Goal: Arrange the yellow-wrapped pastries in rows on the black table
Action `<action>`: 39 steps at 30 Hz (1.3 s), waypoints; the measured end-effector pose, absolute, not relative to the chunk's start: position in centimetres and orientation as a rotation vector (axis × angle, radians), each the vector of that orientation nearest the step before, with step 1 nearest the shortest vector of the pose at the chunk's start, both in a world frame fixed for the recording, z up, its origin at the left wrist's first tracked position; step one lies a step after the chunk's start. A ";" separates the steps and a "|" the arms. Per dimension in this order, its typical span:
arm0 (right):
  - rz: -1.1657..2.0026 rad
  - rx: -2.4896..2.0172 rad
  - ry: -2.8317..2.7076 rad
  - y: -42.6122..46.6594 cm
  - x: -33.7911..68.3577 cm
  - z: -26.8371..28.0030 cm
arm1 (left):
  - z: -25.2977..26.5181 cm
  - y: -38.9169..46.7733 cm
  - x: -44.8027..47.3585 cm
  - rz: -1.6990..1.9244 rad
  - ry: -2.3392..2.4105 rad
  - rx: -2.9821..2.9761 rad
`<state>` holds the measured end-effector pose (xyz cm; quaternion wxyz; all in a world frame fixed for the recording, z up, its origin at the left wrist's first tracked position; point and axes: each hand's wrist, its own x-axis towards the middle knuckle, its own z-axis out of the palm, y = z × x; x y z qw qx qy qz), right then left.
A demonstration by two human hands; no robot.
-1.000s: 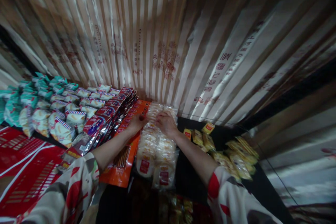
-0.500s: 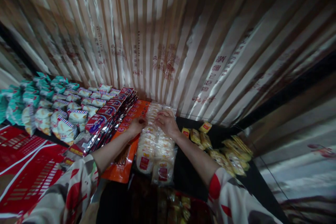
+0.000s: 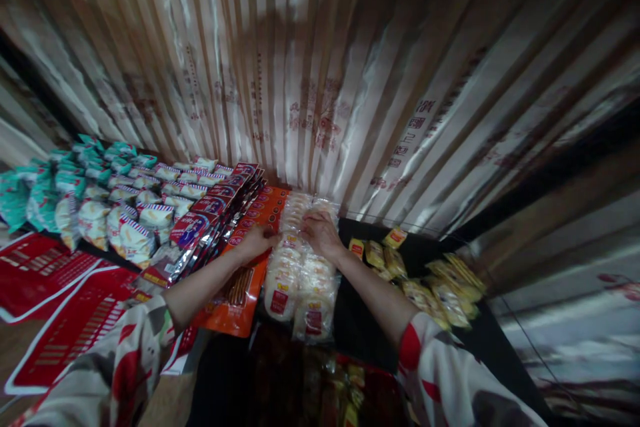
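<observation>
Two rows of clear packets with round white cakes or crackers (image 3: pixel 281 290) and red labels lie overlapped in front of me. At the far part of the left row, my left hand (image 3: pixel 257 243) has its fingers curled in at the packets' edge; what it pinches is too small to make out. My right hand (image 3: pixel 323 237) bends its fingers over the far part of the right row, closed on a clear packet there. Left of the rows lies an orange snack pouch (image 3: pixel 245 300), partly under my left forearm.
Dark red pouches (image 3: pixel 193 227), white striped bags (image 3: pixel 133 240) and green bags (image 3: pixel 45 203) stand in rows on the left. Yellow packets (image 3: pixel 393 260) lie on the black surface (image 3: pixel 363 323) at right. A pleated curtain (image 3: pixel 320 67) hangs behind. Below is a dark red container holding yellow packets (image 3: pixel 355 390).
The view has shifted slightly. My left fingers have come a little nearer the packets' edge; my right hand stays over the right row.
</observation>
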<state>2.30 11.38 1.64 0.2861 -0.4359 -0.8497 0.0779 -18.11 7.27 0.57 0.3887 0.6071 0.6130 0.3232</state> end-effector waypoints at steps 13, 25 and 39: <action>0.201 -1.058 -2.267 10.8 2.6 2.4 | -0.6 7.6 -17.2 0.992 1.577 1.535; 0.243 -1.118 -2.387 9.6 2.7 2.6 | -0.6 7.7 -17.2 1.033 1.665 1.506; 0.213 -1.162 -2.360 8.9 2.7 2.7 | 0.9 3.7 -17.4 0.926 1.458 1.436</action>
